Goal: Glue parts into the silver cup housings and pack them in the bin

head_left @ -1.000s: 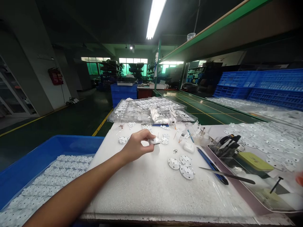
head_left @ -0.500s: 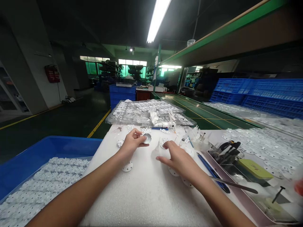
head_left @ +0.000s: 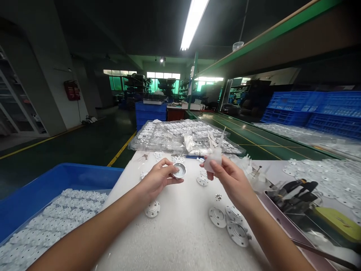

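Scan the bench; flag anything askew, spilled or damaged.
No spill shows, but a metal tool slants askew over the tray rim rather than lying inside. The round part in the left hand and bottle in the right hand look undamaged.

On the far left, a red case [head_left: 72, 90], perhaps for fire gear though dimness makes that uncertain, hangs on a wall [head_left: 58, 99]. Blue crates [head_left: 290, 106] are stacked on the right, beneath a high shelf [head_left: 296, 43]. Windows [head_left: 163, 75] glow at the far end; a tube lamp [head_left: 194, 23] shines overhead.
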Demonstrator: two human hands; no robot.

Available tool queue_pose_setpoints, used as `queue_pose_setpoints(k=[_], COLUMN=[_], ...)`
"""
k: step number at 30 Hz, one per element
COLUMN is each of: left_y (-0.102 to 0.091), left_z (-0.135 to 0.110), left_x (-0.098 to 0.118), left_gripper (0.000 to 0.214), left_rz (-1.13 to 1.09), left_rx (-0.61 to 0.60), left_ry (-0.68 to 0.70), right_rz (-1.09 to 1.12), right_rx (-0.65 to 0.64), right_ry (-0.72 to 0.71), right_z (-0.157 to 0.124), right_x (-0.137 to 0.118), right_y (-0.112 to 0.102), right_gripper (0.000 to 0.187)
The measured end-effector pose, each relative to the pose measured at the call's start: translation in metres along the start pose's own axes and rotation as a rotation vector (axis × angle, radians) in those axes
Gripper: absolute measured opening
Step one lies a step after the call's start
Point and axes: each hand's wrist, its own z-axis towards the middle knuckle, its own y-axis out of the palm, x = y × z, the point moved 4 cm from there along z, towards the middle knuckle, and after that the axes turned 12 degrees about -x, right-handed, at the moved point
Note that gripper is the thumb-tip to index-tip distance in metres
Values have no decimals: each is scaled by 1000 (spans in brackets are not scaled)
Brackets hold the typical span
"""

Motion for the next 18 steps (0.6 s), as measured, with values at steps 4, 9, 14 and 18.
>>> queue_pose_setpoints(k=[4,9,14,18], left_y=[-3,13,34,34], left_z=[1,-12,-28,-28], left_x=[1,22,33,31], left_gripper=[24,15,18,16], left_rz=[242,1039,1326,1040], left_rx=[9,30,-54,-26], left_ry=[24,293,532,360], right_rz=[76,209,272,285], right_rx=[95,138,224,349], right_ry=[-8,-4,-86,-228], right_z=[-13,-14,-17,-26], right_x=[3,5,4,-4], right_y=[0,5,3,1], right_gripper=[39,39,36,28])
